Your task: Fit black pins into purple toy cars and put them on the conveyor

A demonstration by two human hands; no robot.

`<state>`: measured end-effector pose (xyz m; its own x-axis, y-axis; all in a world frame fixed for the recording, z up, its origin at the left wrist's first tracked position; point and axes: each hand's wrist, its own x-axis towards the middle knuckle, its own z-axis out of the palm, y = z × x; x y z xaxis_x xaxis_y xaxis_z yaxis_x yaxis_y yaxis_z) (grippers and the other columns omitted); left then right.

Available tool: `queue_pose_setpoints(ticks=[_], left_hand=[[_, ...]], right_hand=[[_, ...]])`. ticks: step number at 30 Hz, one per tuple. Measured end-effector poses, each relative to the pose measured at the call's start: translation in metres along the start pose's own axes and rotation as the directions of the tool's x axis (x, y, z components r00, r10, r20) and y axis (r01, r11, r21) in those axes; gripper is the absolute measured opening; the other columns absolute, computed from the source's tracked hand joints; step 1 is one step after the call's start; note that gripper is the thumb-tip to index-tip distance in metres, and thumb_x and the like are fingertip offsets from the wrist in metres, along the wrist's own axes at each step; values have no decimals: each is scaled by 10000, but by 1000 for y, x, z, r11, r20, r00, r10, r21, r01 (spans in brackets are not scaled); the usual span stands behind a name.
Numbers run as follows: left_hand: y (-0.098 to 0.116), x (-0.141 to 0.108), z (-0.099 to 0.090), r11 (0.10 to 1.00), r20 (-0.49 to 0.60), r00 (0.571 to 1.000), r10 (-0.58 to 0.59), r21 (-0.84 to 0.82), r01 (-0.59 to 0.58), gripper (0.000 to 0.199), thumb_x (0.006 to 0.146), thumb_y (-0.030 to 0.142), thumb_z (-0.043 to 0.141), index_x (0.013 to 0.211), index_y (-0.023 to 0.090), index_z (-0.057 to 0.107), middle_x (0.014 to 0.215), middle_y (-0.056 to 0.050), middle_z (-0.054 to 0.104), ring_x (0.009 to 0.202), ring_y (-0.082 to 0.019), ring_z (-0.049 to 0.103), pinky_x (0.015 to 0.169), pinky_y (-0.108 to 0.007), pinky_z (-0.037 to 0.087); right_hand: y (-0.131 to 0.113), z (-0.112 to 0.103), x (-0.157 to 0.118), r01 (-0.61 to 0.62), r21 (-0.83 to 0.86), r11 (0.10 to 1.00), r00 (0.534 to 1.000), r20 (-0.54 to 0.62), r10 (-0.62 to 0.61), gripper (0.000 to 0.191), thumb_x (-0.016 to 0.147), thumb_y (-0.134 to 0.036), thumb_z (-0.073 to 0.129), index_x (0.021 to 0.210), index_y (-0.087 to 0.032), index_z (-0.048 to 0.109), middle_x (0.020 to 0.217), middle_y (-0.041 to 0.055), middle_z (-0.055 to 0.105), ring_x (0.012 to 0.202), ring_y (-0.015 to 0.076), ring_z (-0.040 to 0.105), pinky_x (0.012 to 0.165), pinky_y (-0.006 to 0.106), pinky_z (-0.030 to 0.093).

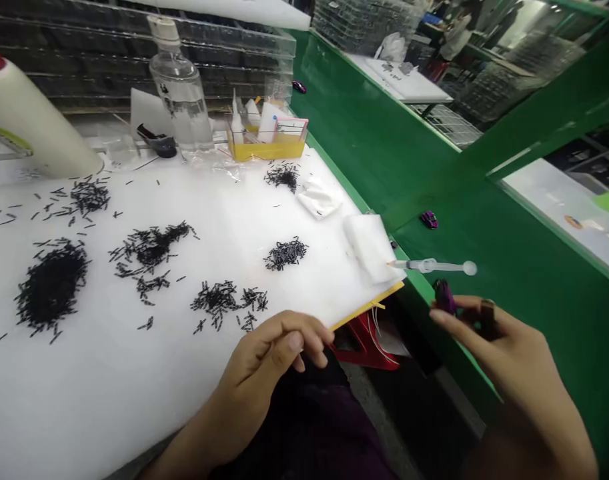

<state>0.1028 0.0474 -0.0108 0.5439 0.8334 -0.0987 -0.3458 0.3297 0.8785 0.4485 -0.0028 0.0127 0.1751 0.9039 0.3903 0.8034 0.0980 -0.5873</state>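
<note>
White table (109,393), green surface (369,140), dark floor (414,420)

Factory workshop: green conveyor (354,113), stacked trays (104,60), workbench (420,91) beyond.

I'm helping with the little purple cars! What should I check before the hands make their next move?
1. Car held: ok. The purple toy car is pinched in the right hand.
2. Left hand free: cannot tell. Its curled fingers could hide something tiny.
3. Syringe fully on the table: not ok. Its tip is at the white foam pad, but its plunger sticks out past the edge.
4. Black pieces tidy: not ok. They sit in several piles, with strays around.
5. Clear bottle capped: ok. A white cap is on top.
</note>
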Motion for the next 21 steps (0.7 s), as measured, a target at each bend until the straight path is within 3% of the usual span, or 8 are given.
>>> queue_pose_setpoints(ticks=[3, 6, 9, 11, 13, 16, 20, 21], left_hand=[[-3, 0, -4, 999, 97, 995, -39, -20, 41, 356, 1156, 385, 565, 936, 236, 802, 928, -46, 774, 835, -187, 689, 813, -292, 526], [-3, 0, -3, 999, 93, 995, -47, -20, 49, 349, 1153, 378, 565, 924, 237, 787, 914, -41, 758, 838, -193, 677, 817, -298, 524], [-3, 0, 1, 1000, 48, 999, -15, -8, 15, 334, 1150, 350, 571, 924, 240, 790, 921, -33, 769, 813, -182, 686, 793, -286, 527], [-3, 0, 3, 1000, 33, 999, -3, -2, 3, 319, 1148, 331, 578, 935, 244, 799, 919, -26, 777, 796, -171, 691, 784, -275, 529], [-3, -1, 4, 1000, 31, 1000, -2, 2, 2, 311, 1147, 325, 585, 943, 249, 809, 920, -21, 783, 794, -162, 695, 779, -262, 533], [-4, -3, 4, 1000, 12, 1000, -12, 16, 12, 311, 1146, 339, 595, 959, 253, 830, 911, -20, 783, 795, -151, 694, 784, -245, 538], [-5, -4, 5, 999, -128, 991, -29, 13, 31, 178, 1106, 372, 685, 1106, 297, 846, 1073, -19, 802, 820, -132, 708, 773, -225, 566], [-6, -3, 6, 1000, -165, 986, -26, 1, 27, 149, 1085, 369, 723, 1175, 332, 837, 1150, -11, 802, 844, -125, 717, 786, -216, 579]], right_hand=[[60, -32, 7, 51, -134, 990, 993, -96, -64, 324, 759, -293, 1007, 609, -310, 720, 322, -91, 427, 195, 139, 248, 244, 326, 118], [107, -39, 31, 25, -197, 980, 964, -256, -77, 489, 904, -419, 903, 569, -298, 566, 392, -119, 279, 334, 108, 116, 349, 307, 225], [138, -24, 74, -139, -265, 954, 960, -273, 63, 425, 1054, -478, 734, 754, -203, 611, 626, -81, 524, 509, 83, 435, 574, 242, 494], [150, -5, 109, -286, -308, 907, 945, -249, 213, 320, 1067, -482, 711, 985, -172, 707, 950, 16, 711, 804, 145, 682, 779, 323, 614], [151, 13, 141, -413, -334, 847, 907, -238, 348, 325, 1053, -453, 733, 1183, -156, 714, 1199, 79, 727, 1047, 221, 726, 939, 431, 636], [134, 24, 166, -547, -325, 771, 837, -232, 496, 307, 1033, -422, 765, 1196, -167, 710, 1213, 77, 727, 1064, 225, 721, 956, 444, 633], [79, -4, 123, -571, -207, 794, 812, -280, 512, 327, 1006, -448, 766, 1017, -121, 751, 899, 55, 684, 759, 172, 609, 793, 391, 541], [62, -13, 101, -535, -150, 831, 823, -313, 473, 364, 1033, -473, 712, 1112, -121, 760, 923, 75, 686, 732, 170, 575, 757, 393, 509]])
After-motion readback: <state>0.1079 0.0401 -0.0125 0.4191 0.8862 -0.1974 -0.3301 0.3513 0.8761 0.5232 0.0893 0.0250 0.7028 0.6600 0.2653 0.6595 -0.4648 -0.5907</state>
